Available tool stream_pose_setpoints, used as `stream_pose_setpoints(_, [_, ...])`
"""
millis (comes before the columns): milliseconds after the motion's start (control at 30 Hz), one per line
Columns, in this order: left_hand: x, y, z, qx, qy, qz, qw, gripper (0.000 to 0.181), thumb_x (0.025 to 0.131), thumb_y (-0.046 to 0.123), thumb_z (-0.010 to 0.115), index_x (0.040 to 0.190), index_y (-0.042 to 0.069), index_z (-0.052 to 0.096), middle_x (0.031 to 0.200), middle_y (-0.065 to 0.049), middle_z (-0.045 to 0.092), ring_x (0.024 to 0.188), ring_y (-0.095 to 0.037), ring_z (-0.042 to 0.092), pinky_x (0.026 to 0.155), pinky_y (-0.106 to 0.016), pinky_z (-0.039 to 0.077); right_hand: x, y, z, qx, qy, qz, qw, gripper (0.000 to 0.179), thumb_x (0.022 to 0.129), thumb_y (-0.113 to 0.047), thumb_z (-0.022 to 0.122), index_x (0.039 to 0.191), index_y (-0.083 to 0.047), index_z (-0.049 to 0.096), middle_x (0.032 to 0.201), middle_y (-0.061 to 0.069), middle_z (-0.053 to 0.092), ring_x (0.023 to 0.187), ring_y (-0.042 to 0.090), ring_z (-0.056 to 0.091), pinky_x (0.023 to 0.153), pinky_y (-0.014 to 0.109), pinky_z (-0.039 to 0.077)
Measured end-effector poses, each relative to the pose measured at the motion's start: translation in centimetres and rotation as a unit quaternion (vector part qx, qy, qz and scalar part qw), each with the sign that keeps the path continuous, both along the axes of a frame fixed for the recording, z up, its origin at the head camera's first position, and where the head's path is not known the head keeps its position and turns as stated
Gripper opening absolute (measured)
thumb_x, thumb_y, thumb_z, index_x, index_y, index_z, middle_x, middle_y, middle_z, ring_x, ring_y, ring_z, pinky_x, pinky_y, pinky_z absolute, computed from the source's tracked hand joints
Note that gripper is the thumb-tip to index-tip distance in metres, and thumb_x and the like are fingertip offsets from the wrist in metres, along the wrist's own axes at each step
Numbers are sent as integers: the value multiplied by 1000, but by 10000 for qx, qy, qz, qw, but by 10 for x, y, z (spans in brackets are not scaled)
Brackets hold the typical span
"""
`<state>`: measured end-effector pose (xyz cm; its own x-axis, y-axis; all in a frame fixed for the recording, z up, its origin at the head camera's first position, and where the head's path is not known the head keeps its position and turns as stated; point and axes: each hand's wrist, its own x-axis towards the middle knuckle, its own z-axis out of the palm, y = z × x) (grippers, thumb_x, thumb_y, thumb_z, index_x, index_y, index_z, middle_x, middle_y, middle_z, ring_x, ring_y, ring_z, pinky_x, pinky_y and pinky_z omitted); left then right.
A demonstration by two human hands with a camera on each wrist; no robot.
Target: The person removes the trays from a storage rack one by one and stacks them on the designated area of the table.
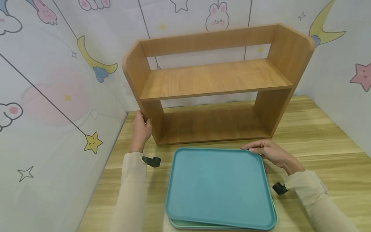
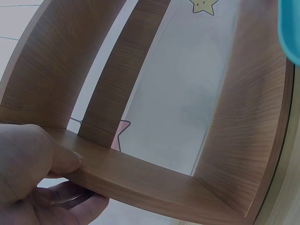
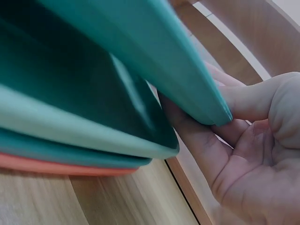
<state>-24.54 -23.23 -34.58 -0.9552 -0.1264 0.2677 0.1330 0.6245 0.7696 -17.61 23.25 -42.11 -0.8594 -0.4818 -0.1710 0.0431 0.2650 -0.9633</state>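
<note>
A wooden two-tier shelf (image 1: 214, 79) stands at the back of the table. My left hand (image 1: 142, 131) grips the edge of its left side panel (image 2: 140, 180), thumb on one face and fingers on the other. In front of the shelf, a blue tray (image 1: 217, 187) lies tilted on top of a stack of trays. My right hand (image 1: 271, 152) pinches its far right corner, which is raised off the stack. Beneath it, the right wrist view shows a pale green tray (image 3: 93, 133), a darker teal tray (image 3: 93, 158) and a coral tray (image 3: 70, 169).
The wood-grain table (image 1: 324, 141) extends right of the trays. White cloth walls (image 1: 49, 135) with cartoon prints stand close behind the shelf and along the left and right sides. A small black wrist camera (image 1: 152, 161) sits at each cuff.
</note>
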Motion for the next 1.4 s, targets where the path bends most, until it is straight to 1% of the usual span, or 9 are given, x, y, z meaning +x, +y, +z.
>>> stream_pose_setpoints(200, [0, 0, 0, 22, 35, -36, 10000, 34, 98, 9, 42, 130, -3, 37, 132, -25, 47, 121, -37, 51, 95, -48, 48, -2, 2, -1, 48, -13, 75, 10000, 42, 97, -22, 53, 130, 5, 54, 123, 3, 64, 95, 18, 67, 76, 38, 56])
stream_pose_setpoints(333, [0, 1, -1, 39, 34, -54, 10000, 34, 98, 8, 41, 130, -3, 37, 132, -25, 47, 121, -37, 51, 95, -49, 48, -3, 3, -2, 156, -20, 32, 9999, 42, 97, -25, 55, 129, 2, 57, 126, 8, 62, 97, 19, 66, 78, 39, 56])
stream_pose_setpoints(433, [0, 1, -1, 59, 17, -59, 10000, 34, 99, 8, 41, 131, -2, 36, 133, -24, 47, 122, -37, 50, 96, -48, 47, -4, 2, -3, 193, -19, 25, 9998, 40, 97, -24, 55, 129, 0, 58, 127, 7, 61, 99, 19, 66, 79, 38, 55])
stream_pose_setpoints(633, [1, 1, 0, -15, 14, -28, 10000, 33, 98, 8, 41, 130, -2, 37, 131, -24, 48, 120, -36, 51, 95, -49, 48, -2, -1, -2, 195, -2, 86, 9998, 40, 97, -21, 54, 128, 5, 56, 121, 7, 65, 93, 18, 66, 76, 37, 56])
stream_pose_setpoints(733, [1, 0, 0, -16, 4, -24, 10000, 34, 98, 8, 41, 130, -2, 36, 131, -24, 47, 120, -36, 51, 95, -49, 47, 0, -3, -1, 345, 177, -60, 9992, 39, 96, -23, 56, 124, 4, 58, 114, 7, 67, 89, 16, 66, 73, 35, 56])
stream_pose_setpoints(967, [0, -1, 1, 11, 1, -8, 10000, 35, 99, 10, 40, 132, -1, 36, 133, -24, 46, 122, -37, 50, 96, -49, 47, 3, -10, -3, 745, 1128, -595, 9890, 29, 92, -26, 62, 110, -3, 69, 109, 10, 70, 91, 9, 63, 76, 28, 52])
stream_pose_setpoints(1100, [-1, -1, 1, 1, -13, -4, 10000, 35, 99, 9, 40, 131, -2, 36, 133, -24, 46, 123, -36, 50, 96, -49, 47, 4, -11, -6, 824, 1348, -725, 9848, 26, 92, -25, 63, 108, -5, 71, 109, 13, 69, 91, 9, 63, 75, 26, 51])
stream_pose_setpoints(1200, [-1, -1, 1, 45, -22, 3, 10000, 35, 99, 9, 40, 132, -2, 36, 134, -24, 46, 123, -37, 49, 97, -50, 46, 3, -12, -10, 927, 1342, -760, 9837, 27, 91, -28, 63, 107, -8, 72, 110, 12, 69, 92, 9, 62, 76, 26, 51])
stream_pose_setpoints(1400, [-1, -1, -1, 25, 30, -13, 10000, 35, 99, 10, 40, 132, -2, 36, 133, -24, 46, 122, -37, 50, 96, -50, 47, 5, -13, -20, 976, 956, -1041, 9851, 32, 89, -36, 64, 109, -12, 71, 113, 6, 68, 95, 12, 61, 78, 27, 50])
